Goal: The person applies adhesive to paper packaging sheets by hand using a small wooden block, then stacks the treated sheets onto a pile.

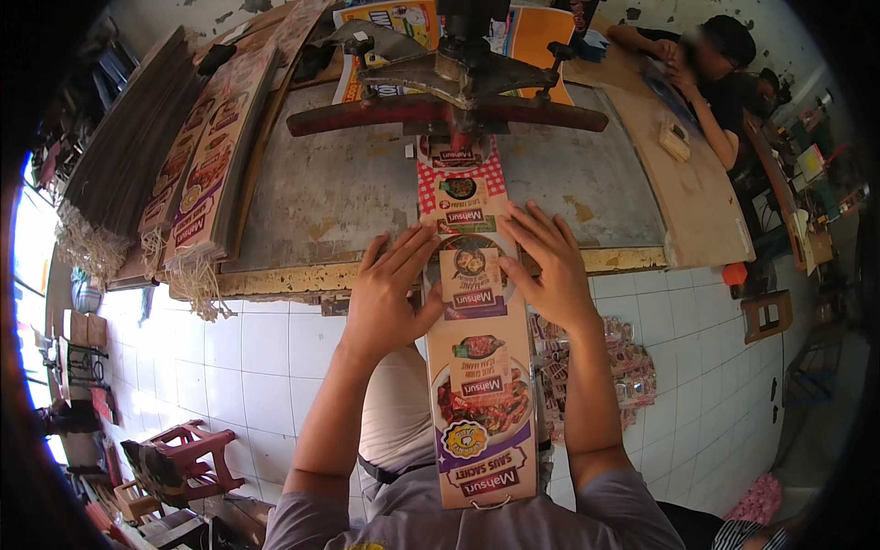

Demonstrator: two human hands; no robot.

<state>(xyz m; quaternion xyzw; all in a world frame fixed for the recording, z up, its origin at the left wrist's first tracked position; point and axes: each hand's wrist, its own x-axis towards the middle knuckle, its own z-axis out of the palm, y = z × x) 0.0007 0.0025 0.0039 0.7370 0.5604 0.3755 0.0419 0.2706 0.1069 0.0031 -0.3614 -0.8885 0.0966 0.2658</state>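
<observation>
A long printed cardboard strip [480, 344] with food pictures runs from under the press toward my chest, a string loop at its near end. My left hand [394, 293] lies along its left edge, fingers stretched and pointing forward. On the opposite edge rests my right hand [547, 261], fingers spread, the thumb on the strip. Neither hand wraps round it. Beyond my fingertips the dark metal press head [458, 87], with a wide red bar [357, 118], stands over the strip's far end and hides part of it.
Stacks of similar strips with strings [215, 165] lie left on the metal-topped table [312, 197]. A person [710, 82] sits at the right beside a wooden board [687, 202]. Printed pieces [605, 367] lie on the tiled floor, and a red stool [197, 458] stands lower left.
</observation>
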